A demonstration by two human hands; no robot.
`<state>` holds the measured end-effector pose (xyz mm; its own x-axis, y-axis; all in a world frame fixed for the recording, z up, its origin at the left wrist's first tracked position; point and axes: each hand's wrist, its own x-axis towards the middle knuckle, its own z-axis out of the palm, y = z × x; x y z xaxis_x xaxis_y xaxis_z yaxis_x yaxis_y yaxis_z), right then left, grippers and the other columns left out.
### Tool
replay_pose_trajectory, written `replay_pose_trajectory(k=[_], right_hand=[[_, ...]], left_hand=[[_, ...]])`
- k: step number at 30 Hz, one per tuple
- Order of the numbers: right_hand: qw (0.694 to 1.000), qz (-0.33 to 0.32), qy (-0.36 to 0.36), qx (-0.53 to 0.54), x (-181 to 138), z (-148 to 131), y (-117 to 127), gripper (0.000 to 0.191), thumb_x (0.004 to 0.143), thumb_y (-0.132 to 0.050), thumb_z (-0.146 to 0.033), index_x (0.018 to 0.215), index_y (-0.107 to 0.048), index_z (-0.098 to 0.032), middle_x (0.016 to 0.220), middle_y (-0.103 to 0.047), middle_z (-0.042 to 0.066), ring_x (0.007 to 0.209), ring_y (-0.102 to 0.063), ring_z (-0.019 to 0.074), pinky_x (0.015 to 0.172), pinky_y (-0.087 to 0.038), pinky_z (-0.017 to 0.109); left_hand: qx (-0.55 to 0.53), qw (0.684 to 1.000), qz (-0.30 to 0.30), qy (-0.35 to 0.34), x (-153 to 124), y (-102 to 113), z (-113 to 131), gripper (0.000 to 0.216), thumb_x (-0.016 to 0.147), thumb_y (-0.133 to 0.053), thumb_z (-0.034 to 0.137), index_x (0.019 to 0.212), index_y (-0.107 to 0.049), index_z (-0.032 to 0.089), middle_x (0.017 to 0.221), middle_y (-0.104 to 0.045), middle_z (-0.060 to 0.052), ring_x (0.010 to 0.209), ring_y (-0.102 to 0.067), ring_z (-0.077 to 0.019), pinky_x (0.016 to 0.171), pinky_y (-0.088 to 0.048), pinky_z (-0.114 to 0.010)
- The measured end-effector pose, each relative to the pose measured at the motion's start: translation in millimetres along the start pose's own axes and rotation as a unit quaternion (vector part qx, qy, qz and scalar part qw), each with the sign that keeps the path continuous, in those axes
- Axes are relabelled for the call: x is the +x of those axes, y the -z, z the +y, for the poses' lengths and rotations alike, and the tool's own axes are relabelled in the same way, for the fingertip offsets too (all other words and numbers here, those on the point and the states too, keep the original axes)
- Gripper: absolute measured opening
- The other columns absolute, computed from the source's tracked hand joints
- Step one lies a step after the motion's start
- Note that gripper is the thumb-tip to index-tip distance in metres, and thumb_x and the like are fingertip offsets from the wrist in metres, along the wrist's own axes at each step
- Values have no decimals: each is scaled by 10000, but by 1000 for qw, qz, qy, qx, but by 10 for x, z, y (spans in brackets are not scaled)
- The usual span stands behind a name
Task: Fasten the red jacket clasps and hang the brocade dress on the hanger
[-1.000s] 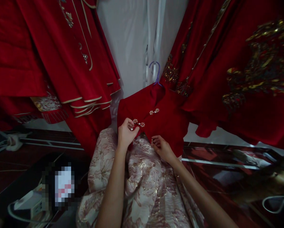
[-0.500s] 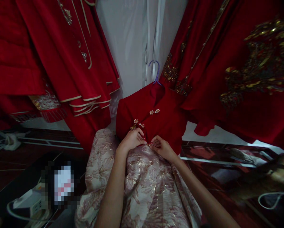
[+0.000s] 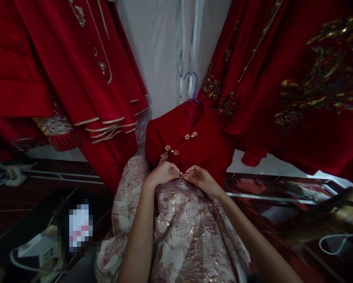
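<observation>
A red high-collared garment (image 3: 214,145) with a purple hanger (image 3: 195,92) at its neck is in front of me. Its chest bears a clasp of pearly beaded flowers (image 3: 191,136) and, lower left, a second flower clasp (image 3: 171,150) with a gold dangling ornament (image 3: 164,156). At the waist a third beaded flower clasp (image 3: 183,175) lies between my fingertips. My left hand (image 3: 166,172) pinches its left end, and my right hand (image 3: 202,180) pinches the other. Pinkish-silver floral brocade (image 3: 182,220) spreads below; whether it joins the red part I cannot tell.
Red garments with pale piping (image 3: 105,86) hang at left, and a red garment with gold sequins (image 3: 324,78) hangs at right. White metal rack bars (image 3: 271,197) run low. On a dark surface at left are a blurred-out lit screen (image 3: 80,228) and a white power strip (image 3: 36,247) with cable.
My hands have drawn together, the right moving left and slightly up, so that both sets of fingertips now meet at the waist clasp. The view has shifted slightly.
</observation>
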<state>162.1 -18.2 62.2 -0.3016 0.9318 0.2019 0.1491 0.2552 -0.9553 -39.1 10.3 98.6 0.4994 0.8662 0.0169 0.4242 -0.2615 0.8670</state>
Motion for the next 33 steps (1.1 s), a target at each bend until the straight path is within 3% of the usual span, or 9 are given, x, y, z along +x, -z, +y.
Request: replay_pose_trajectory(k=[2,7,13,20,26,31,33], right_hand=[[1000,8,7,-27,1,23,-32,293,748,-651,-397,901,-568,-161,781,-612,15,716,-583,113,675,-475,251],[997,43,30,-53,8,40,-81,276,774,-628,-393,918,-566,-165,806,-617,21,737,-588,117,684,-476,248],[998,38,36,-43,12,13,-66,266,785,-617,-395,908,-568,-164,808,-620,26,736,-586,118,687,-477,251],[996,58,44,-59,14,-30,-10,273,783,-615,-405,914,-579,-169,832,-632,34,755,-594,125,706,-493,265],[985,156,50,-54,34,-71,109,277,780,-627,-398,939,-561,-180,836,-645,48,759,-612,139,724,-502,276],[993,87,52,-63,13,-73,8,270,797,-603,-414,932,-586,-181,825,-646,43,755,-615,141,687,-505,261],[992,95,52,-72,9,-68,-53,269,805,-591,-419,933,-590,-182,823,-645,41,742,-613,139,671,-508,258]], left_hand=[[-18,1000,-13,6,19,-32,-3,158,641,-602,89,789,-649,121,724,-696,-51,684,-646,-131,670,-512,-242],[-2,1000,17,1,27,-54,2,186,617,-611,78,797,-612,125,718,-675,-42,681,-635,-131,658,-508,-243],[5,1000,16,-7,40,-71,11,232,626,-600,86,852,-580,133,703,-667,-39,670,-637,-140,618,-496,-236],[69,994,64,-52,110,-102,-64,142,677,-625,239,778,-642,141,688,-663,-40,633,-614,-124,598,-478,-214],[65,994,65,-66,80,-76,-26,151,689,-623,266,786,-636,151,675,-658,-29,619,-607,-116,596,-477,-207],[67,993,66,-67,77,-72,-17,157,699,-620,270,788,-638,142,680,-658,-35,628,-610,-121,596,-477,-211],[62,994,60,-67,70,-68,-14,161,704,-620,272,792,-642,139,693,-666,-42,639,-615,-124,603,-480,-214]])
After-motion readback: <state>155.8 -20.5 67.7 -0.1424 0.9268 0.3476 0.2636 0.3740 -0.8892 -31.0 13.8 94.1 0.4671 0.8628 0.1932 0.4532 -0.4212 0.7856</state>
